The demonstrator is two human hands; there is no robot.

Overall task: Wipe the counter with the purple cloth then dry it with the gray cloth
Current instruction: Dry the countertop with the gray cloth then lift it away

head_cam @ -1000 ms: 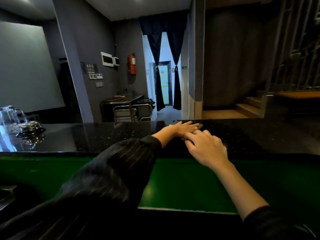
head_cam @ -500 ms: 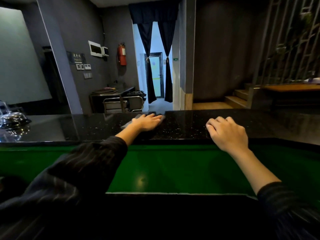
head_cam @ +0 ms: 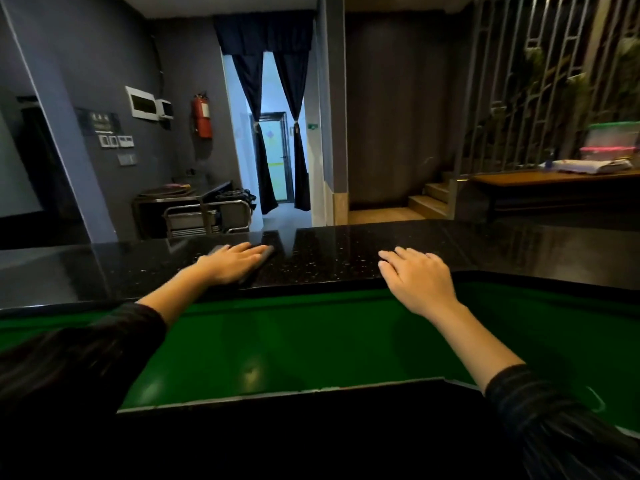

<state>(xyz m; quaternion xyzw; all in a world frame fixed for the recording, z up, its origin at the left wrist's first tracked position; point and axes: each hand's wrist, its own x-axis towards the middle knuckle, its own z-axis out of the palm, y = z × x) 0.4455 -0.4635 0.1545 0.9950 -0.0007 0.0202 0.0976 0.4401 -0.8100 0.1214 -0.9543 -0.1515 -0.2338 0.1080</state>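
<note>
Black speckled stone is stretching across the view, a long counter (head_cam: 329, 251) shining under dim light, with a glossy green ledge (head_cam: 277, 341) running along its near side. The left hand (head_cam: 230, 263) is lying flat on the counter with straight fingers, pressing down on a cloth (head_cam: 268, 252). The cloth is reading as gray in this light and is peeking out past the fingertips and behind the thumb side; most of it is hiding under the palm. Well apart to the right, the right hand (head_cam: 420, 282) is reaching over the counter's near edge with fingers loosely spread, gripping nothing. Whether it is touching the stone or hovering just above it, I cannot tell. Between the two hands the stone is mirroring the bright doorway (head_cam: 273, 157) behind it. Dark striped sleeves (head_cam: 86, 358) are filling the lower corners.

Beyond the counter, dark curtains (head_cam: 266, 133) are hanging tied back on both sides of that doorway. A red fire extinguisher (head_cam: 202, 116) is hanging on the gray wall to the left of them, near a white wall box (head_cam: 140, 102) and a row of switches (head_cam: 116, 141). Below, a metal cart (head_cam: 207, 218) is standing just behind the counter's far edge. On the right, steps (head_cam: 429, 199) are climbing beside a metal lattice screen (head_cam: 536, 81), and a wooden table (head_cam: 554, 176) is carrying stacked plastic containers (head_cam: 613, 140).
</note>
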